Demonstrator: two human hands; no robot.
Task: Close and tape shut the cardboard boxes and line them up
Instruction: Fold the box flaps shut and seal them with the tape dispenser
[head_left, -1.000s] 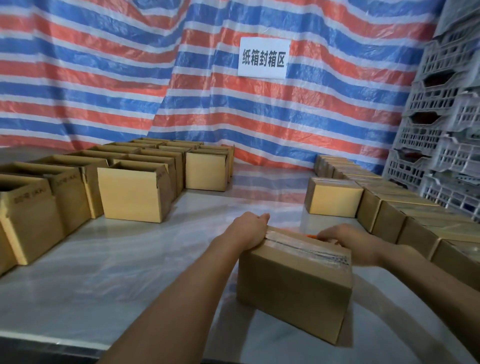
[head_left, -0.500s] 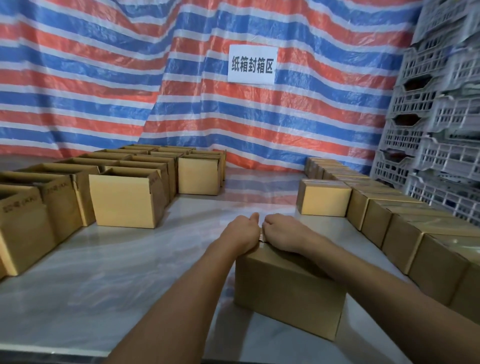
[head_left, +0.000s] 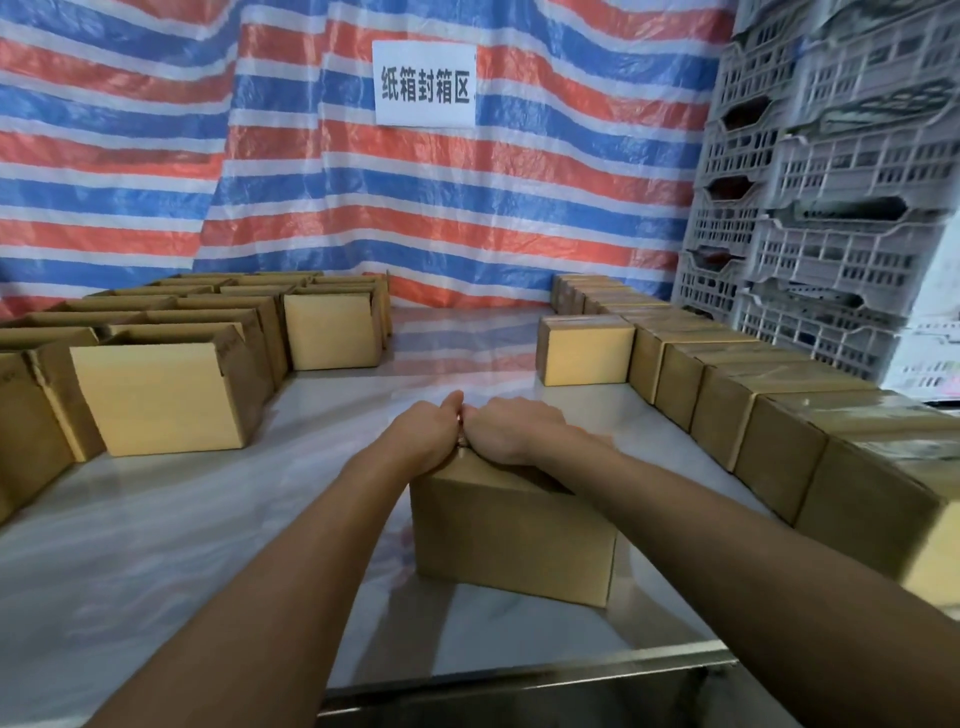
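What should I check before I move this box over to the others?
1. Plain brown cardboard box stands flat on the glossy white table: ok.
2. Left hand and right hand both rest on its top: ok.
3. Tape sealed along the seam: cannot tell, the hands cover it.
4. Bare table beside the row of closed brown boxes on the right: ok.
5. What the fingers hold: cannot tell.
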